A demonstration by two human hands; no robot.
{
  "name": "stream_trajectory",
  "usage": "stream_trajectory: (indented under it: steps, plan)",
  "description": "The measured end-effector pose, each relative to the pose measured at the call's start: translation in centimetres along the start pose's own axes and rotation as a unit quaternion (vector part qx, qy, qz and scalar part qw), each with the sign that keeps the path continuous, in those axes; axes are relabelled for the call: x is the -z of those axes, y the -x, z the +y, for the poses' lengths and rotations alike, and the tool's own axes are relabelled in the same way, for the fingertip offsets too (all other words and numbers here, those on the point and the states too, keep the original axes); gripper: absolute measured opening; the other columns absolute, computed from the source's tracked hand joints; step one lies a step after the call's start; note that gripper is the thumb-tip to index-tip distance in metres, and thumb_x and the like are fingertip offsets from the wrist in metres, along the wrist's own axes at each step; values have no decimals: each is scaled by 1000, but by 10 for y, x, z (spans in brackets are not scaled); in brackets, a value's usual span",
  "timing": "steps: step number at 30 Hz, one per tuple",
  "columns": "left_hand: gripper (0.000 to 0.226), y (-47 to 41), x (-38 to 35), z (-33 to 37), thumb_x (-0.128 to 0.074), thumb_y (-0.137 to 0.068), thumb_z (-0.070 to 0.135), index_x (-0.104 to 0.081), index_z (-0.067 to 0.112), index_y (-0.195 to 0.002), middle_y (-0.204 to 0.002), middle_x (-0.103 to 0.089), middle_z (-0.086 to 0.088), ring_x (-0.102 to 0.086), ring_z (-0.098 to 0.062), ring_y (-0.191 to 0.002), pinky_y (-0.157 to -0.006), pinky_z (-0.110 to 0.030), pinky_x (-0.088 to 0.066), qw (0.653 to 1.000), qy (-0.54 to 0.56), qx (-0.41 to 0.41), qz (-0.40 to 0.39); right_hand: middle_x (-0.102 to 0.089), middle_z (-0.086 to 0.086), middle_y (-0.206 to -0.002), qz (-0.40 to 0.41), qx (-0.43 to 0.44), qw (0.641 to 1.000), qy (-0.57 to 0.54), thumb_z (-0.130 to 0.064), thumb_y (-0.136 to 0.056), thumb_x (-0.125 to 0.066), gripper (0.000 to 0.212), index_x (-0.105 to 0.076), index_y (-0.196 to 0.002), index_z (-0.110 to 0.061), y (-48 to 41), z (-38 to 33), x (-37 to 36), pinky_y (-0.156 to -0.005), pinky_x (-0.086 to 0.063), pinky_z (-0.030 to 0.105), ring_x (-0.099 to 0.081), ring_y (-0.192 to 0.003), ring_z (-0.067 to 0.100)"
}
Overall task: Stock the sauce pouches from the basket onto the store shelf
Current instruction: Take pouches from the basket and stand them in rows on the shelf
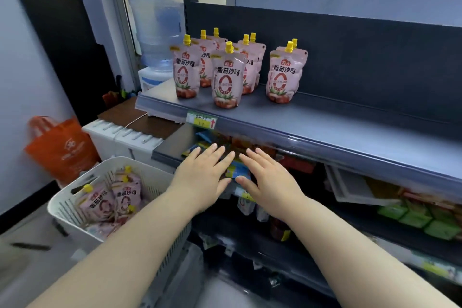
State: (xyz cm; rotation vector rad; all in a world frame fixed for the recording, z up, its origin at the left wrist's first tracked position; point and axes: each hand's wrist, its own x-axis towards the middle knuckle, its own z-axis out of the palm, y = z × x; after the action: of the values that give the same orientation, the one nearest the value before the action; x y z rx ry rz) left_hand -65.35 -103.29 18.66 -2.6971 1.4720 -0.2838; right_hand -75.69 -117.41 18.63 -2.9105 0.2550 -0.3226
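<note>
Several pink sauce pouches with yellow caps stand upright on the grey top shelf, grouped at its left part in three rows. More pouches lie in the white slotted basket at the lower left. My left hand and my right hand hover side by side, palms down and fingers spread, below the shelf's front edge and in front of the lower shelf. Both hands hold nothing.
A water dispenser stands left of the shelf, with an orange bag on the floor and a white cabinet behind the basket. Lower shelves hold red, blue and green packets. The top shelf's right part is bare.
</note>
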Motion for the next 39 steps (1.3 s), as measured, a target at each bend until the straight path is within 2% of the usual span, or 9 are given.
stream_trajectory:
  steps: [9,17,21,29,33,39]
  plan:
    - [61,54,-36,-44,-27,-98,49,-4,27,-150,-159,-9,0,-3,-17,-147,-118,-38,-5,996,17,81,-44,-17,-4,-158,-76,62,995,-25,-53,-95,-34,62,-21,-149,-26,-20,-49,-55,-117,-10,30,-6,-146,14]
    - [60,95,-86,-125,-28,-98,48,-5,29,-150,-159,-9,2,-3,-16,-147,-120,-39,-4,982,47,145,-115,-16,-2,-158,-157,72,985,-32,-52,-96,-32,61,-22,-149,-24,-66,-102,-126,-116,-7,28,-6,-146,14]
    - [59,110,-116,-185,-28,-97,49,-7,30,-150,-159,-11,2,-4,-16,-147,-119,-38,-4,976,62,150,-142,-18,-1,-158,-191,37,980,-53,-53,-96,-31,61,-24,-149,-23,-98,-130,-162,-117,-9,31,-8,-146,15]
    - [58,117,-166,-291,-30,-99,44,-8,28,-150,-158,-13,4,-6,-14,-146,-118,-33,-2,971,86,125,-184,-22,0,-157,-240,-90,963,-81,-51,-97,-33,59,-26,-148,-22,-130,-171,-235,-118,-12,34,-13,-145,18]
    - [57,105,-186,-308,-31,-99,43,-10,27,-150,-158,-15,6,-8,-12,-146,-118,-32,-2,968,102,106,-205,-24,0,-156,-257,-140,951,-95,-49,-97,-33,58,-27,-148,-21,-121,-180,-254,-117,-15,34,-17,-145,18]
    - [56,94,-213,-302,-34,-98,42,-15,28,-149,-156,-20,7,-13,-13,-145,-117,-35,-11,959,141,96,-227,-26,-3,-155,-262,-176,942,-114,-49,-97,-33,56,-27,-147,-24,-110,-175,-265,-115,-17,32,-17,-144,17]
